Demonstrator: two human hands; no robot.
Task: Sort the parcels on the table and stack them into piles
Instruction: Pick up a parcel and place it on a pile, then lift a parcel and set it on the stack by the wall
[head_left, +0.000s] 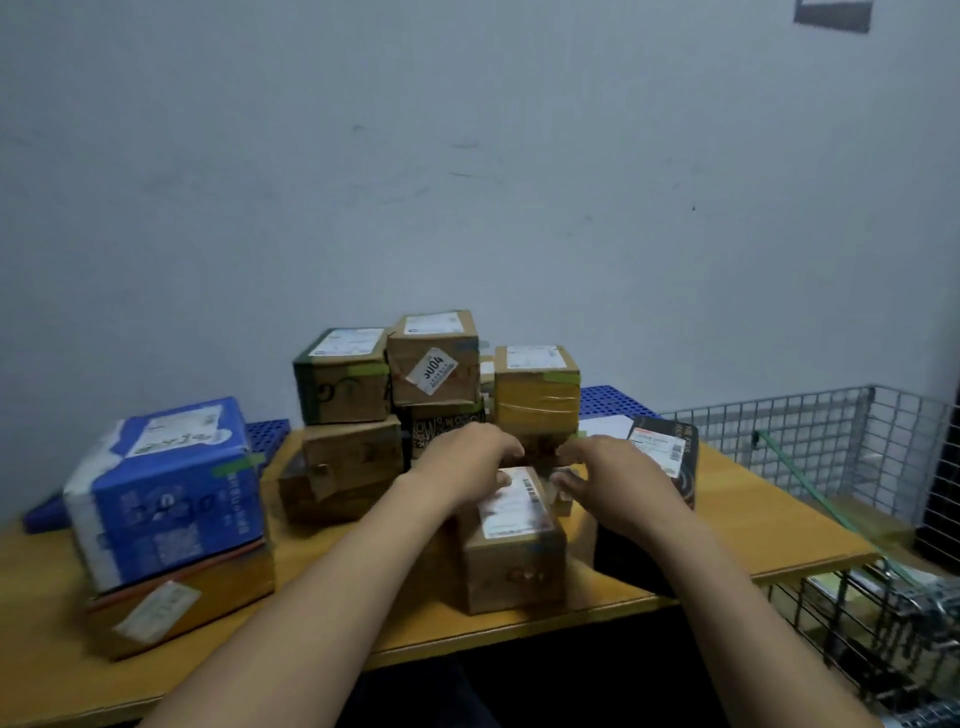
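Reaching with fingers spread, left hand (470, 457) touches the brown parcel (511, 540); right hand (618, 475) hovers open beside it.

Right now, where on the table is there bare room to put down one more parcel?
Bare wood shows along the front edge of the table, left of the orange box, and at the right end beside the dark parcel. The middle is crowded: stacked boxes behind both hands.
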